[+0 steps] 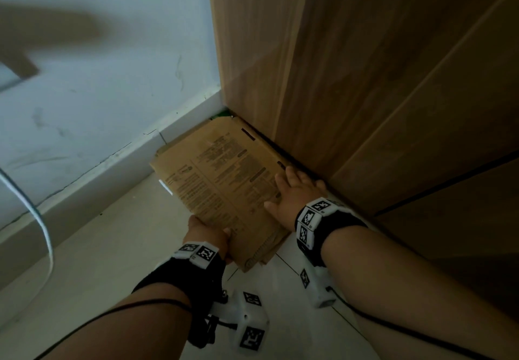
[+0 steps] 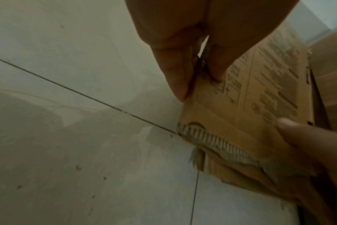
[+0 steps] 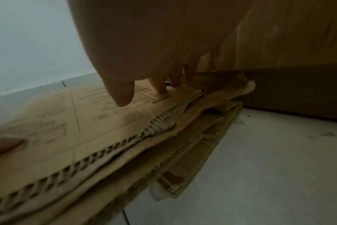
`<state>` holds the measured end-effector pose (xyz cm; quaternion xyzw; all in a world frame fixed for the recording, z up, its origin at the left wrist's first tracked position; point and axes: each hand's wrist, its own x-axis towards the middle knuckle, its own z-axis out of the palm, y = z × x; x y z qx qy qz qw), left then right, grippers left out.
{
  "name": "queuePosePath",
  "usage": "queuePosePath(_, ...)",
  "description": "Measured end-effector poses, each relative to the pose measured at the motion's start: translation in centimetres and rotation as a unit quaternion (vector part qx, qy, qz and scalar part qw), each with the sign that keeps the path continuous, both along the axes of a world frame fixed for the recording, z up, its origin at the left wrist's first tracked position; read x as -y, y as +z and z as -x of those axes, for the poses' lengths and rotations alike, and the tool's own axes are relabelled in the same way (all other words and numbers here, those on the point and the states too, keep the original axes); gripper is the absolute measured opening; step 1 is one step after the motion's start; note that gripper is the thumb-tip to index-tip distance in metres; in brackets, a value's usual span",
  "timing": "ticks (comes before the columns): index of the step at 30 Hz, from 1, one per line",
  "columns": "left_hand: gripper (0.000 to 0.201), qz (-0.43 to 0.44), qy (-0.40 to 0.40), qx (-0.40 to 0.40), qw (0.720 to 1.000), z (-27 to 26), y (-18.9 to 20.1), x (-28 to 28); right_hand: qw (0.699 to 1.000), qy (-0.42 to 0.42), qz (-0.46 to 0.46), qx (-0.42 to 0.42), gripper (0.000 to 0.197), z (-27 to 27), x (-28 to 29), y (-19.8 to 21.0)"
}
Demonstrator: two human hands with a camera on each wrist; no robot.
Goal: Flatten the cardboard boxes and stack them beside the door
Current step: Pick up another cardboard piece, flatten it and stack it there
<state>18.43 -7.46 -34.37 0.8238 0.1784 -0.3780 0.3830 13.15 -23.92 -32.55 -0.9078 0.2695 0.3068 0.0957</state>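
Observation:
A stack of flattened brown cardboard boxes (image 1: pixel 224 169) lies on the floor in the corner between the wall and the wooden door (image 1: pixel 365 79). The top sheet carries printed text, and several torn layers show along its near edge (image 3: pixel 125 152). My left hand (image 1: pixel 209 233) grips the stack's near left corner, with the thumb on top and the fingers (image 2: pixel 175 79) under the edge. My right hand (image 1: pixel 295 191) rests flat on the top sheet by the door, its straight fingers (image 3: pixel 160 85) touching the cardboard (image 2: pixel 250 106).
A pale wall with a grey skirting board (image 1: pixel 112 163) runs behind the stack on the left. Light floor tiles (image 1: pixel 126 233) spread out to the left and toward me. A white cable (image 1: pixel 42 219) hangs at the far left.

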Motion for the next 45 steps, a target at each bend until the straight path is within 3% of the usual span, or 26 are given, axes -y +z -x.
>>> queuePosePath(4, 0.102, -0.034, -0.069, 0.078, 0.994, 0.0, -0.2, 0.0, 1.0, 0.006, 0.017, 0.002, 0.081, -0.6, -0.3, -0.5)
queuePosePath(8, 0.095, -0.056, -0.2, 0.061, 0.976, -0.9, -0.4, -0.1, 1.0, 0.002, 0.019, -0.012, 0.077, -1.0, -0.4, -0.7)
queuePosePath(14, 0.088, -0.089, -0.31, 0.023, 0.946, -3.0, -0.9, 0.9, 0.997, -0.004, 0.082, -0.011, 0.067, -1.7, 0.0, -0.9)
queuePosePath(19, 0.088, -0.125, -0.398, 0.021, 0.909, -3.9, -0.4, 1.0, 0.997, -0.052, 0.045, -0.015, 0.071, -1.7, -0.3, -0.9)
queuePosePath(23, 0.09, -0.1, -0.39, 0.033, 0.915, -4.1, -1.0, 0.2, 0.995, -0.096, 0.003, 0.01, 0.07, -1.3, -0.3, -1.0)
queuePosePath(28, 0.091, -0.088, -0.388, 0.049, 0.916, -4.2, -0.5, -0.2, 0.994, -0.091, -0.018, 0.05, 0.071, -0.4, -0.5, -0.2)
queuePosePath(35, 0.081, -0.102, -0.338, 0.134, 0.926, -4.0, 1.8, -0.2, 0.992, -0.08, -0.005, 0.093, 0.065, 0.6, -0.8, 1.7)
queuePosePath(45, 0.087, -0.126, -0.286, 0.147, 0.938, -2.5, 6.7, -1.7, 0.988, -0.099, -0.016, 0.116, 0.062, 2.9, -2.4, 5.1)
